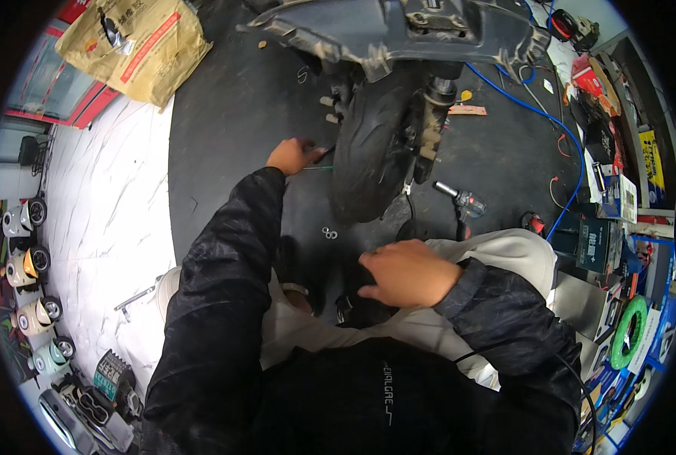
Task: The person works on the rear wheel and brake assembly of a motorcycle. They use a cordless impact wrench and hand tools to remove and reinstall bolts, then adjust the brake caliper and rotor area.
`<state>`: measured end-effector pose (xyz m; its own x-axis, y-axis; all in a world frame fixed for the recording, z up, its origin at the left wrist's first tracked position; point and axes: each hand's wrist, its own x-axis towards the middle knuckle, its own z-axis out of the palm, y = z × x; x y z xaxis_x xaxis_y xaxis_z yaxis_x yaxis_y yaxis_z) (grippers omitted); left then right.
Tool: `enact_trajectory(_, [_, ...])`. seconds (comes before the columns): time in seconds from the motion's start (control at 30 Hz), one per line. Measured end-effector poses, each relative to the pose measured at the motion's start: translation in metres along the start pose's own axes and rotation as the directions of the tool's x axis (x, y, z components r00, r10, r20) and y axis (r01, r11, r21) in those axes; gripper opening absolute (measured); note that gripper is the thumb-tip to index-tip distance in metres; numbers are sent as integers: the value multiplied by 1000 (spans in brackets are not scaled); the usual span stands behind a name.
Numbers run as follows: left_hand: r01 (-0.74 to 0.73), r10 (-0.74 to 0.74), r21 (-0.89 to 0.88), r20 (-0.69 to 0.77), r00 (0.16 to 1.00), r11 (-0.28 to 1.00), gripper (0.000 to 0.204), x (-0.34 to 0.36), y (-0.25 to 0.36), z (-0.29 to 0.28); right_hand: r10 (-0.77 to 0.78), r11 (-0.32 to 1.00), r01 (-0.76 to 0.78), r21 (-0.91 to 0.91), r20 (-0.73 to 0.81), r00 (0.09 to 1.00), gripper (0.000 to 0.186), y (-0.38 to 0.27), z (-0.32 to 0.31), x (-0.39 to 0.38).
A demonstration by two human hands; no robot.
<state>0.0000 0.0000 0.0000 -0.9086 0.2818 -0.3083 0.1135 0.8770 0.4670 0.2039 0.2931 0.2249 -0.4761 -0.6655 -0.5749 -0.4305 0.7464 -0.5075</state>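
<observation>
Two bare hands are ours. On the left, our left hand reaches down beside a fat black rubber wheel, close to a thin green stick. Its fingers bend close together, but we cannot tell if they pinch anything. The wheel stands in front of us, under a dusty dark grey plastic bike body. Our right hand hangs nearer to us, thumb and fingers apart, with nothing in it that we can see.

To work well at the wheel, we think we should use the right hand to keep it steady, go slowly, and mind our fingertips near the metal parts. Small bits are best left where we can see them, so none roll off.

Now we count, left to right: four small round-bodied vehicles far to the left, three little shiny metal rings, one wheel, one grey and black power drill with a silver tip, and one long blue hose.
</observation>
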Motion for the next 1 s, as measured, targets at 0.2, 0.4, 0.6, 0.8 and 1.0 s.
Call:
enact_trajectory(0.2, [235,-343,353,283,896,906,55,-67,-141,54,16,1000,-16,6,-36,999,52,5,-3,-3])
enact_trajectory(0.4, [344,-358,101,299,884,933,56,-122,-98,143,77,996,-75,50,-30,997,57,9,-10,-4])
enact_trajectory(0.6, [293,-287,-105,69,955,950,75,-164,-9,212,138,988,-136,78,-19,990,59,7,-13,-3])
enact_trajectory(0.8, [104,-100,-68,57,993,992,51,-157,-8,233,160,984,-156,87,-46,986,60,6,-14,3])
enact_trajectory(1.0, [60,-46,-177,83,995,982,29,-147,-29,241,150,984,-148,99,-16,989,59,8,-17,9])
